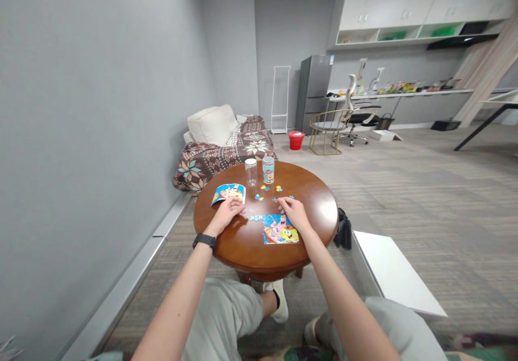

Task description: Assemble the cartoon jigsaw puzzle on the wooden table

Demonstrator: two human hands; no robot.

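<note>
A partly assembled jigsaw puzzle (277, 231) with cartoon figures lies near the front of the round wooden table (238, 242). A short joined strip of pale blue pieces (256, 218) sticks out from its upper left. My right hand (293, 211) is above the puzzle's upper right, its fingers pinched at a small blue puzzle piece (274, 199). Over the table at left, my left hand (229, 212) holds nothing, fingers loosely bent and apart, beside the curled reference picture (232, 191). Loose puzzle pieces (279, 188) are scattered beyond the hands.
A clear jar with a white lid (251, 173) and a cartoon-printed canister (268, 170) stand at the table's far side. Behind is a covered couch (226, 153). A red bucket (296, 140) stands on the floor, and a white low box (394, 269) sits at right.
</note>
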